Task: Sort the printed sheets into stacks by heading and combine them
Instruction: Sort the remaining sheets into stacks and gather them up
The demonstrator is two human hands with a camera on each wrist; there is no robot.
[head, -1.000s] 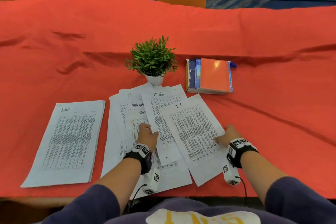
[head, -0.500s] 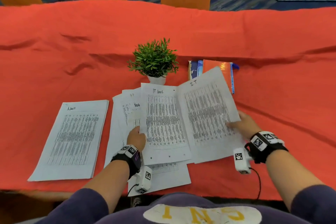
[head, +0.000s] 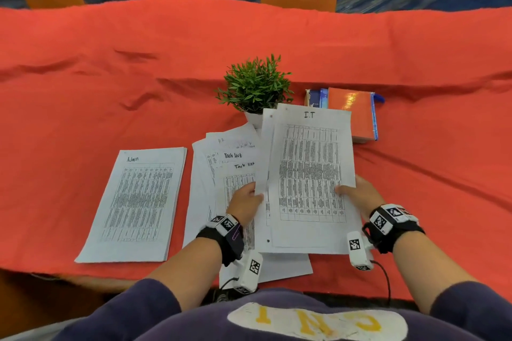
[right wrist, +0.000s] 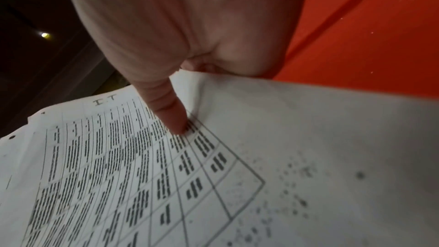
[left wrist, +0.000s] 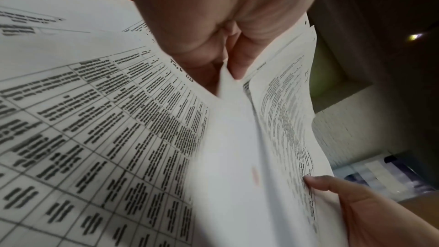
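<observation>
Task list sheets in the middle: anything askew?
Yes. The Task list sheets lie fanned and skewed, headings staggered, unlike the squared Admin stack. Left hand and right hand hold the I.T sheets above them.

Your white sheets (head: pixel 310 174) carry dense black tables; the cloth (head: pixel 249 36) beneath them is red-orange. Your plant (head: pixel 256 83) is green; the notebook (head: pixel 350 111) looks glossy orange, perhaps blue-edged.

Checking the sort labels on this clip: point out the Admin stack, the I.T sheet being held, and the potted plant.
Admin stack (head: pixel 138 202), head view, middle of the top sheet's printed table.
I.T sheet (head: pixel 310 171), head view, centre of its table.
potted plant (head: pixel 256 86), head view, on the green leaves.
</observation>
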